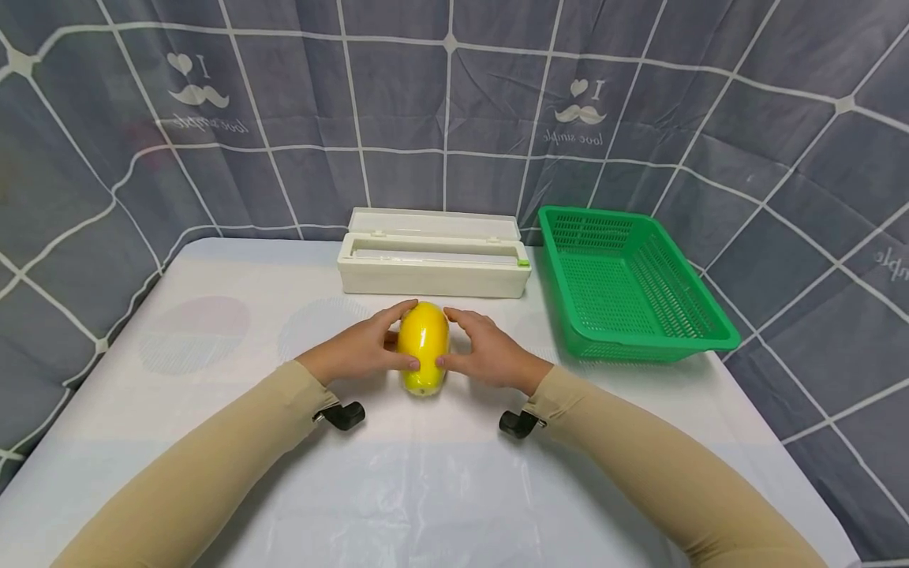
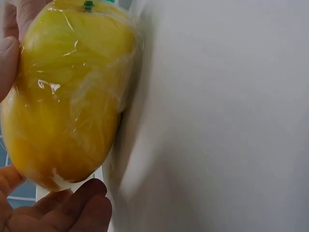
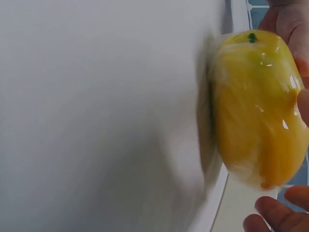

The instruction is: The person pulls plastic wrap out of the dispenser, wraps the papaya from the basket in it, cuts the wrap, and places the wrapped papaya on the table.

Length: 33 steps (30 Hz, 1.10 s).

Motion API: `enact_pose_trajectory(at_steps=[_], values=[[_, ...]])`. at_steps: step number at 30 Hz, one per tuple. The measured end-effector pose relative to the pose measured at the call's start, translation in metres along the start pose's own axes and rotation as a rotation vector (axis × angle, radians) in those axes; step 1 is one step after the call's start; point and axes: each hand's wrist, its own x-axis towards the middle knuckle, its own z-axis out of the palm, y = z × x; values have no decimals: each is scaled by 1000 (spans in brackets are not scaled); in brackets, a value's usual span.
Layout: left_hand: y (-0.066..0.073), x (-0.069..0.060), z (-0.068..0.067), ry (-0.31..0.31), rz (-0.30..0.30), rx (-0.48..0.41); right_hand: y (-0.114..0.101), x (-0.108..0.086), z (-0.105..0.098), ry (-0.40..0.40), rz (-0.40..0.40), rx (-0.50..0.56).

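Note:
A yellow fruit, long and rounded with a small green stem end, is wrapped in shiny clear film. It lies lengthwise at the middle of the table; whether it touches the cloth I cannot tell. My left hand holds its left side, thumb near the closer end and index finger at the far end. From the right, my right hand grips it in the same mirrored way. Wrinkled film shows on the fruit in the left wrist view. The right wrist view shows the fruit with fingertips curving by its far end.
Behind the fruit stands a long white film dispenser, its lid raised, a green slider at its right end. A green perforated basket is at the right. Grey checked curtain surrounds the white-covered table.

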Motion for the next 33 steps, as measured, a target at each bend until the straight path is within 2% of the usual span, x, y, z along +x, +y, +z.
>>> enact_pose_trajectory(at_steps=[3,7,14,20,23,25,29,33], values=[[-3,-1,-3,-6,-17,-8,2,2,1,-57,28,25],[-4,-2,-3,-10,-6,-35,2,3,2,-114,37,65],[-2,-1,2,-13,38,-104,3,2,-1,-56,-1,101],[-5,1,2,-25,-3,-27,6,3,-1,-71,43,98],[-4,0,0,-27,3,-7,6,5,-3,-82,28,73],[-4,0,-1,-32,4,-5,7,7,-4,-110,-1,56],[-6,-2,-1,-29,1,24,10,10,-5,-174,-10,44],[-6,-2,-3,-10,-2,89,11,11,-4,-180,-10,48]])
